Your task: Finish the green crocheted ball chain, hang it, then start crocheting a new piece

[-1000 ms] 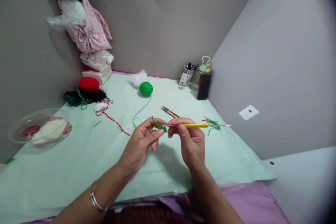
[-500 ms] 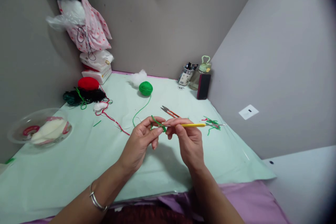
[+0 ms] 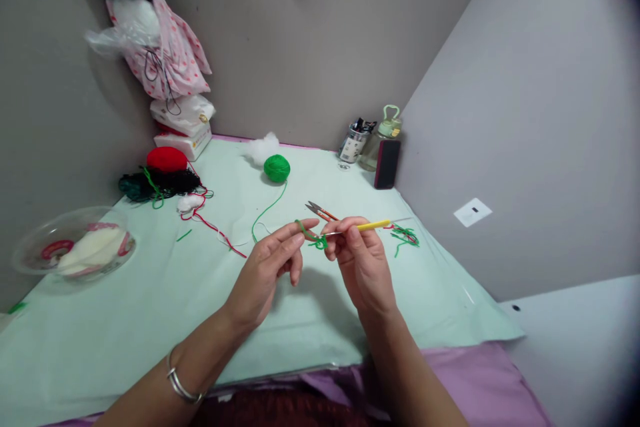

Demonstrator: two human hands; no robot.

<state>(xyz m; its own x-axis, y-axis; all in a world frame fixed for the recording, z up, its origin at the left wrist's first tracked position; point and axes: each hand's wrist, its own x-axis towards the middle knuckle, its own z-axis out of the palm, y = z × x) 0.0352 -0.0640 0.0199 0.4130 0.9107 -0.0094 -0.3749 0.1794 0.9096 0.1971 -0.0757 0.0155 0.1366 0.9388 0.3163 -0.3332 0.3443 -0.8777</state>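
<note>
Above the pale green table cover (image 3: 150, 320), one yellow-handled metal crochet hook (image 3: 361, 227) is being pinched in the closed fingers of the right hand (image 3: 363, 263), while one small green crocheted yarn piece (image 3: 316, 240) is being gripped between thumb and forefinger of the left hand (image 3: 267, 273); the two hands are being held close together. Beyond the hook, one pair of orange-handled thread snips (image 3: 321, 211) and one round green yarn ball (image 3: 277, 168) are lying on the cover. Left of that ball, one red yarn ball (image 3: 167, 159) is resting.
</note>
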